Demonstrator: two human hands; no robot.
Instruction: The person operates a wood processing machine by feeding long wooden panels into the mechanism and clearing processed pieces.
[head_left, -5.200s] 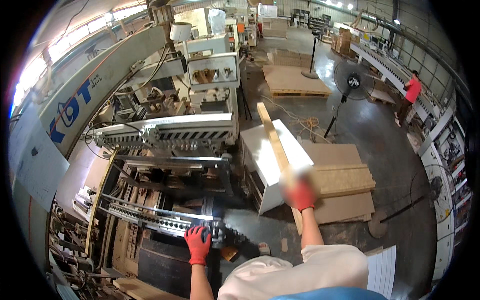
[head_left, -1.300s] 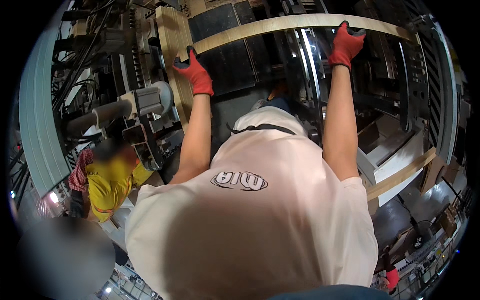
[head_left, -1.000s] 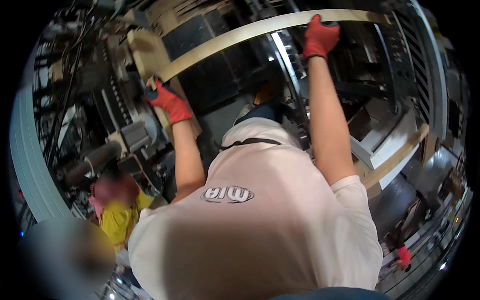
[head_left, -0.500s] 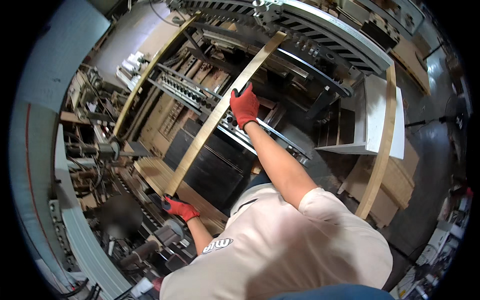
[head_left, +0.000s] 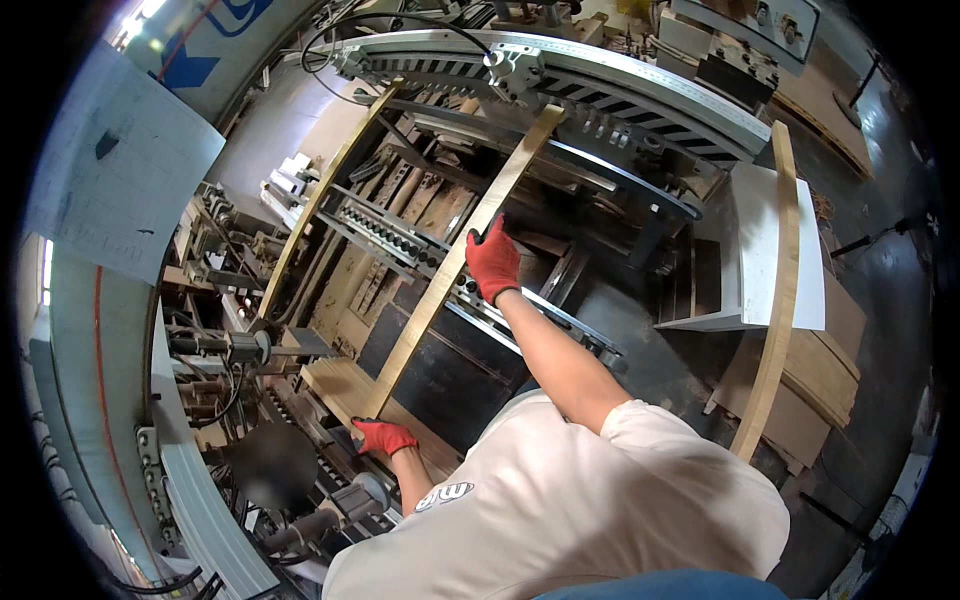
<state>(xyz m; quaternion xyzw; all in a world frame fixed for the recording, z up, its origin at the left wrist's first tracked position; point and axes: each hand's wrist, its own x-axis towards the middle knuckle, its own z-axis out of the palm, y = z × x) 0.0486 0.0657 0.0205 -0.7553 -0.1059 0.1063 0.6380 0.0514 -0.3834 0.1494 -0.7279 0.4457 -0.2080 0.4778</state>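
A long, narrow wooden strip point(head_left: 430, 302) runs slantwise across the machine, from near left to far right. My right hand point(head_left: 493, 265), in a red glove with dark fingertips, is closed on the strip's right edge around mid-length. At the near end, my left hand point(head_left: 386, 437), gloved alike, grips the strip's end; its fingers are partly hidden. The strip's far end reaches the machine's long metal rail point(head_left: 650, 85). Below the strip lie a dark panel point(head_left: 455, 365) and, by my left hand, a wide grooved wooden board point(head_left: 335, 385).
Another wooden strip point(head_left: 780, 290) stretches along the right, beside a white cabinet point(head_left: 735, 250). A third strip point(head_left: 320, 205) lies at the left of the machine. Rollers and a bar with round holes point(head_left: 385, 235) cross underneath. A grey-blue machine housing point(head_left: 85, 350) borders the far left.
The view has tilted, so the scene sits lower in the picture. Both hands still hold the strip, which seems to have shifted slightly away from me.
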